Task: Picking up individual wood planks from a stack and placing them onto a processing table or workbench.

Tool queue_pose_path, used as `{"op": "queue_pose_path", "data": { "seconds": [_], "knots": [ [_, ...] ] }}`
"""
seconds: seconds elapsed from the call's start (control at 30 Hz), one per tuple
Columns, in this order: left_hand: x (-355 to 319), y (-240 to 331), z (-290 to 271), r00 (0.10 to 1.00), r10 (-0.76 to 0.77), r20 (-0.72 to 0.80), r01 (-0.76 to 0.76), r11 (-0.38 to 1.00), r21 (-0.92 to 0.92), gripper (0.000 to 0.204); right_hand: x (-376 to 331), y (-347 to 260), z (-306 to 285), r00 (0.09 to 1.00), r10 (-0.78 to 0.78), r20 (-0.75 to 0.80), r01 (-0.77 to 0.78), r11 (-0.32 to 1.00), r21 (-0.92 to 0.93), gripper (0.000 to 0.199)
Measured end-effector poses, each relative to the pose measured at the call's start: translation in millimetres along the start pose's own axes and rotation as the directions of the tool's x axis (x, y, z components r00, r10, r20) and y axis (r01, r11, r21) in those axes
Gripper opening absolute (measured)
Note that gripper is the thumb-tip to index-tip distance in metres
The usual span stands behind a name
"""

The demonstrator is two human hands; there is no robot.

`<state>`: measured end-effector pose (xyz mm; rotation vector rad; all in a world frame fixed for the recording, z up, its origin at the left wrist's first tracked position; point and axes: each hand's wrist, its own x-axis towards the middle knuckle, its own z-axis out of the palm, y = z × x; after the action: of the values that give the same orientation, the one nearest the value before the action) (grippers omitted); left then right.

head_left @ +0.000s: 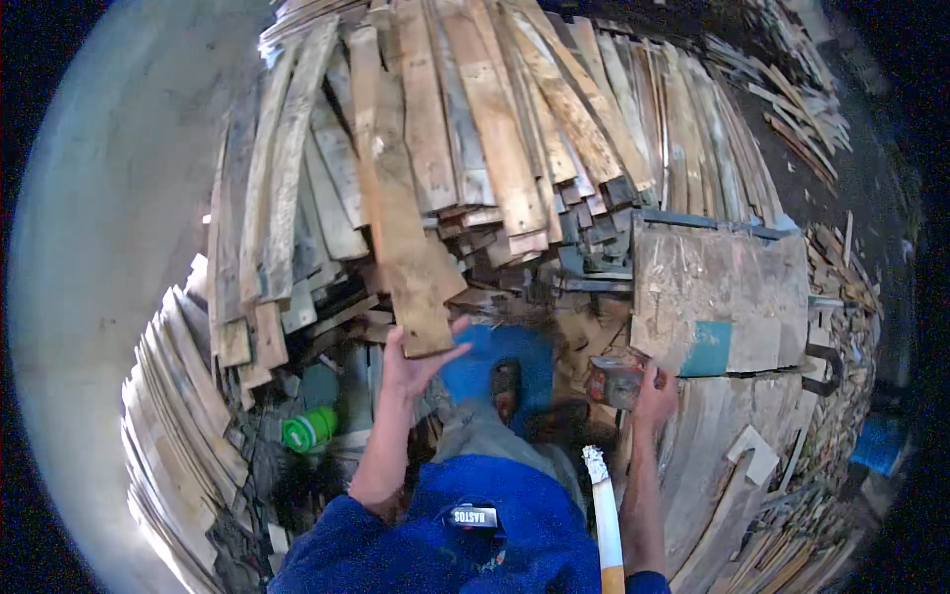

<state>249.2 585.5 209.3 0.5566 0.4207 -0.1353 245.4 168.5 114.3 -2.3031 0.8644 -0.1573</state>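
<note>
A long, worn wooden plank [401, 257] slants down toward me from the top of a big pile. My left hand [408, 368] grips its near end, thumb on one edge and fingers on the other. Farther right, my right hand [653, 396] is closed at the side of a small red and grey object [614, 382], whose kind I cannot make out. That object is beside the near left corner of a rough wooden bench top [722, 287] with a teal patch on it.
Stacked planks [475, 99] fan out ahead, with another stack [178, 426] at left. A green round container [309, 429] lies low on the left. More boards [732, 445] lean below the bench. A burning cigarette [606, 515] juts up at the lower edge.
</note>
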Motion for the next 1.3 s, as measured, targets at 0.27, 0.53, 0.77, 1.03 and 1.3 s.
{"op": "queue_pose_path", "data": {
  "seconds": [0.27, 0.53, 0.77, 1.03, 1.3],
  "knots": [
    [-26, -3, -80, 0.937, -0.283, -0.206, 0.339, 0.880, 0.333, 0.054, 6, 3, 3, 0.995, -0.098, 0.024, 0.100, 0.987, -0.123, 0.041],
    [-114, -107, -60, 0.723, -0.668, -0.173, 0.607, 0.496, 0.621, 0.058, -83, -101, 29, 0.715, -0.580, 0.390, 0.558, 0.810, 0.182, 0.046],
    [-114, -172, -92, 0.739, -0.670, -0.068, 0.495, 0.472, 0.729, 0.062, -157, -129, 97, 0.484, -0.172, 0.858, 0.346, 0.938, -0.007, 0.066],
    [-44, 0, -139, 0.888, -0.204, -0.411, 0.359, 0.866, 0.347, 0.102, -148, -12, -23, 0.605, -0.365, 0.708, 0.460, 0.886, 0.063, 0.044],
    [57, -32, -71, 0.943, 0.029, -0.330, 0.049, 0.973, 0.227, 0.071, -201, 104, -149, 0.665, -0.007, 0.747, 0.091, 0.993, -0.072, 0.033]
  ]
}}
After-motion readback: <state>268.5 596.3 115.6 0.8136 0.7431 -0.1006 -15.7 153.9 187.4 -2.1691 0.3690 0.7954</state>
